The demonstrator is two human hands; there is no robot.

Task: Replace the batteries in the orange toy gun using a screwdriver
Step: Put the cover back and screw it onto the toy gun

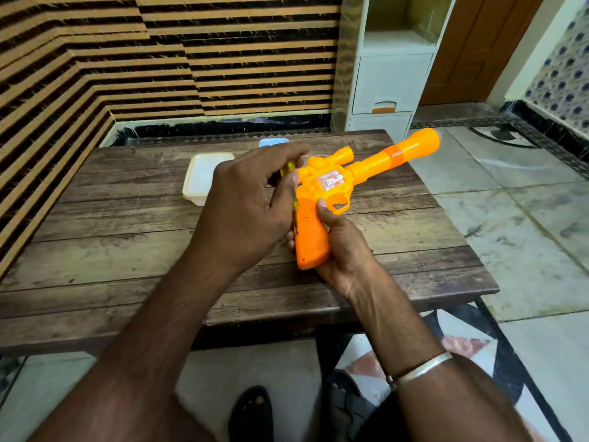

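Observation:
The orange toy gun [331,183] is held above the wooden table [127,237], barrel pointing up and to the right. My right hand [344,250] grips its handle from below, thumb up by the trigger guard. My left hand [251,202] holds a yellow-handled screwdriver [291,186]; most of its handle is hidden in my fingers. The thin shaft runs down along the left side of the gun's grip, and its tip touches the grip near the middle.
A translucent white plastic box [200,177] sits on the table behind my left hand, and a blue lid or box [272,142] lies farther back. A white drawer unit [389,74] stands beyond the table. My sandalled feet [251,413] are on the tiled floor below.

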